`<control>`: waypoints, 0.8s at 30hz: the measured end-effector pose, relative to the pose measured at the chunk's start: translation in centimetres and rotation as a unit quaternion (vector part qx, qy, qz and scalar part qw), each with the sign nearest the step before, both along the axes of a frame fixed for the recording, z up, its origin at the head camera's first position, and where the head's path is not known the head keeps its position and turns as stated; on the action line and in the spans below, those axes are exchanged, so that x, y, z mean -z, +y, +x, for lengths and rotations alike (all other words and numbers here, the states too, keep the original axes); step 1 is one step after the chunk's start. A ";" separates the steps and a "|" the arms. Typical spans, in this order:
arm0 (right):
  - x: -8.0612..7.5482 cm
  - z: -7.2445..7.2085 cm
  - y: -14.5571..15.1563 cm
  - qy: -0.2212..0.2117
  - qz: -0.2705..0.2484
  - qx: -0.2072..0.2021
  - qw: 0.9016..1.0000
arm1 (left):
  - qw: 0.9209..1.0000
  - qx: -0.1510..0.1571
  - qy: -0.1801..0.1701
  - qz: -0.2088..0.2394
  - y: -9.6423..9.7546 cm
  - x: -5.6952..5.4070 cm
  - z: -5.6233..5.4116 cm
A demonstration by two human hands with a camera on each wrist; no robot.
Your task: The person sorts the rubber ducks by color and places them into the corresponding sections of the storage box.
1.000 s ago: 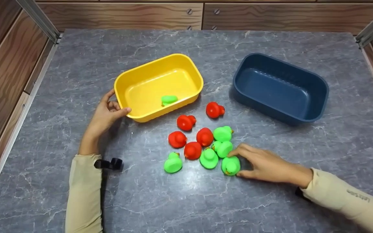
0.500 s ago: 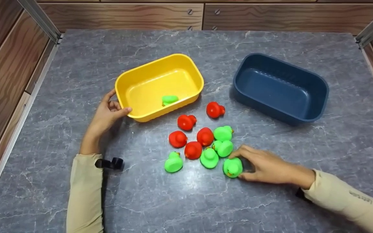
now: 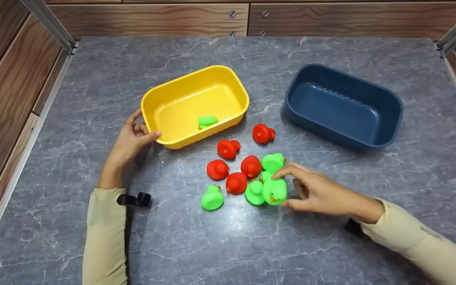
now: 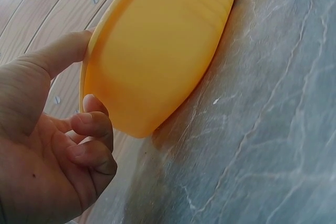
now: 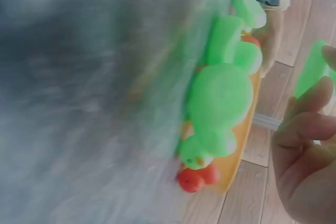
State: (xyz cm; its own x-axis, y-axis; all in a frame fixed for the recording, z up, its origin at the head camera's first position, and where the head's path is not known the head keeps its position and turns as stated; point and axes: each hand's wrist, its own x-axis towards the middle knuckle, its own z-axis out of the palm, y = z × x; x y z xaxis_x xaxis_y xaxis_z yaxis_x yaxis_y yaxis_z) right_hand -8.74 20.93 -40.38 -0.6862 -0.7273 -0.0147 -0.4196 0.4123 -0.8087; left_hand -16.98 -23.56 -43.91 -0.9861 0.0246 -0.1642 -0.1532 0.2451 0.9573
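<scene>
My left hand (image 3: 127, 143) grips the left end of the yellow tub (image 3: 190, 139), thumb over the rim and fingers outside. In the left wrist view, the tub's outer wall (image 4: 163, 56) fills the upper middle. One green rubber duck (image 3: 208, 121) lies inside the tub. Between thumb and fingertips, my right hand (image 3: 325, 194) pinches another green rubber duck (image 3: 274, 192), raised over the group and partly covering a green duck behind it. The held duck (image 5: 312, 69) is at the right edge of the right wrist view, partly hidden by fingers.
Several red rubber ducks (image 3: 236, 183) and green ones, such as the leftmost green duck (image 3: 212, 198), lie on the grey marbled table (image 3: 196, 245) before the tub. A dark blue tub (image 3: 327, 133) stands at the right. Wood-patterned panels (image 3: 152, 19) border the table.
My right hand has taken the green duck off the table, drawn it slightly right, then lifted it up and left over the other ducks. The left hand stays on the yellow tub.
</scene>
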 end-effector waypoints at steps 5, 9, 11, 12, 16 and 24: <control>-0.5 -0.9 -1.5 -0.014 -0.055 0.001 0.998 | 1.000 -0.003 -0.007 -0.001 0.0 -0.1 0.1; -0.9 -1.8 -2.3 -0.025 -0.106 0.015 0.994 | 1.000 -0.001 -0.007 0.004 0.1 -0.1 0.0; -1.1 -2.3 -2.6 -0.033 -0.128 0.023 0.991 | 1.000 0.002 -0.004 0.007 0.3 -0.1 0.0; -1.3 -2.5 -2.7 -0.040 -0.135 0.029 0.990 | 1.000 0.002 -0.003 0.008 0.3 -0.1 -0.1; -2.4 -3.4 -3.5 -0.065 -0.152 0.053 0.985 | 1.000 0.000 -0.001 0.010 0.3 -0.2 -0.2; -4.0 -5.2 -6.0 -0.066 -0.159 0.098 0.980 | 1.000 0.002 0.002 0.002 0.2 -0.1 0.0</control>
State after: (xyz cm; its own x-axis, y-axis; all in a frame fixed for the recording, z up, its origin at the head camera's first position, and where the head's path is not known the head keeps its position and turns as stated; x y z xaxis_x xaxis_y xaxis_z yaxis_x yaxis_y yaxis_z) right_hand -13.95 14.92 -36.39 -0.8204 -0.5643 0.0928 -0.2406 0.1934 -0.9512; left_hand -17.00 -23.39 -43.79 -0.9867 0.0286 -0.1602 -0.1488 0.2414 0.9590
